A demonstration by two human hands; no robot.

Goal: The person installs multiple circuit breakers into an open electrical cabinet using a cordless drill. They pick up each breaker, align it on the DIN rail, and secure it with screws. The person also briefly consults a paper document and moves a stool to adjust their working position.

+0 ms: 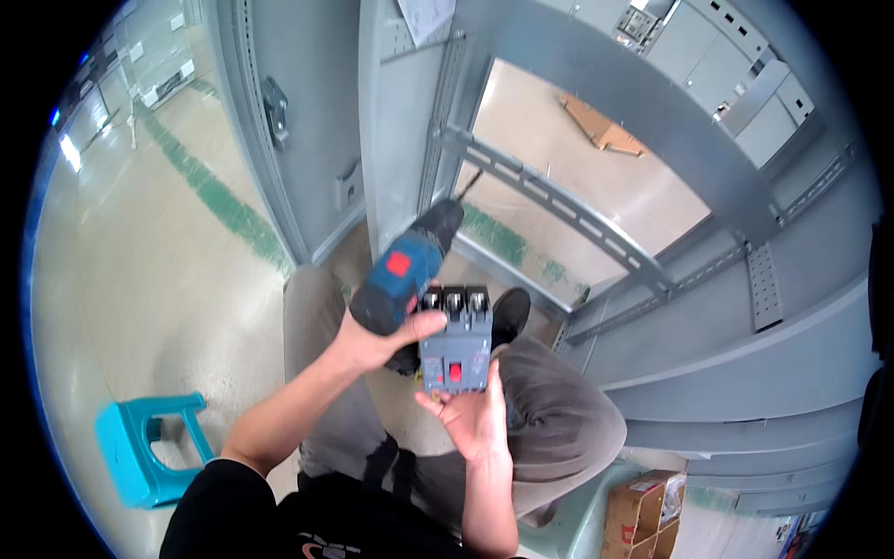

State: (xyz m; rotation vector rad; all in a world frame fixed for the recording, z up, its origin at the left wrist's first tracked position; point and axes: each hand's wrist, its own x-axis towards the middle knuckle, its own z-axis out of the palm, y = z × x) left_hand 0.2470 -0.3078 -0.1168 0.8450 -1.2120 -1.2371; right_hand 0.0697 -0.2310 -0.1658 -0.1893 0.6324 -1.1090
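A blue-and-black cordless drill with a red patch is gripped in my left hand, its long thin bit pointing up and away toward the cabinet frame. My left thumb reaches across to the side of a grey circuit breaker. This breaker has a small red toggle and three dark terminal openings along its far end. Cupped beneath its near end, my right hand holds it above my lap, thumb along its right side. The left hand's other fingers are mostly hidden behind the drill.
In front stands an open grey metal cabinet with a slotted crossbar. Its door is on the left. A teal plastic stool sits at lower left. A cardboard box lies at lower right, and a brown flat piece beyond the frame.
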